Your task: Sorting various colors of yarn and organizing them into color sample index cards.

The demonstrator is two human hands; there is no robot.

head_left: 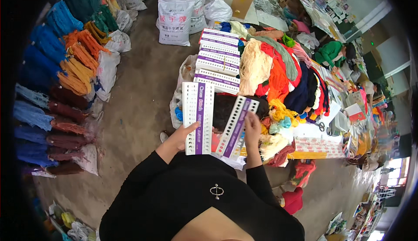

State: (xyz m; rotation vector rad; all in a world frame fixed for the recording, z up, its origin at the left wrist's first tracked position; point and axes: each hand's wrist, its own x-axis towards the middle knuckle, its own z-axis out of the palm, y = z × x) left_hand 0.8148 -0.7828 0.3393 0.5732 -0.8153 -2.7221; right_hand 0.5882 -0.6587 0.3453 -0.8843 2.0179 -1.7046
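Observation:
My left hand [185, 136] is closed on the edge of a stack of white thread cards [190, 125], long strips with a purple band and rows of round holes. My right hand [252, 130] grips another white-and-purple thread card [237, 128], tilted with its upper end to the right; whether it is a single card cannot be told. The two held lots are apart at the top and closer together at the bottom. Just beyond them, more thread cards [217, 62] lie in bundled stacks on the table. My right fingertips are partly hidden.
Heaped yarn skeins [278, 67] in many colours cover the table to the right. Scissors [321, 127] lie farther right. White sacks [175, 22] stand on the floor ahead. Hanging skeins [65, 16] line the left side. A person in green [331, 53] sits at the far right.

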